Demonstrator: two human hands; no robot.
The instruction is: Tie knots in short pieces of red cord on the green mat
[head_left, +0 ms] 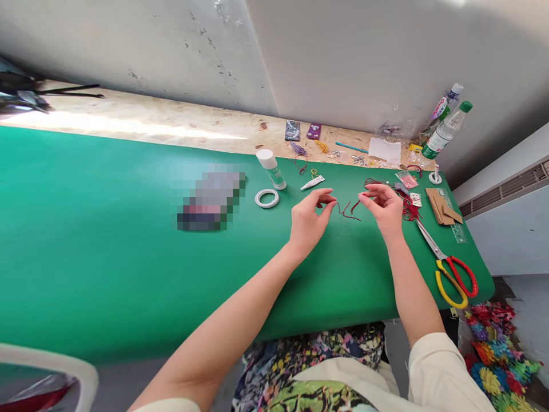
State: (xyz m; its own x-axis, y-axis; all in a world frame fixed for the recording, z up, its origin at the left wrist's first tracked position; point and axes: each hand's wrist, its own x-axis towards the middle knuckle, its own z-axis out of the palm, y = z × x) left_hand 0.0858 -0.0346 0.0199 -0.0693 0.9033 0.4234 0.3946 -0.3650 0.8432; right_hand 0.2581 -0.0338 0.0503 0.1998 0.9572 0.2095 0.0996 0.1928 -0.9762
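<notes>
Between my two hands, thin dark red cord (348, 213) shows in short, loose strands above the green table. My left hand (312, 219) pinches an end of it between thumb and forefinger. Opposite, my right hand (383, 209) pinches another piece of the cord, which looks knotted or braided there. Whether the strands join into one cord I cannot tell. Behind my right hand lies a tangle of red cords (410, 207). A small white glue tube (313, 182) rests just beyond my left hand.
Large scissors (446, 260) with red and yellow handles lie right of my right arm, near brown card pieces (441, 207). A white-capped bottle (271, 170) and a tape roll (266, 191) stand left. Plastic bottles (446, 130) stand at the back right. A blurred-out object (212, 200) lies left.
</notes>
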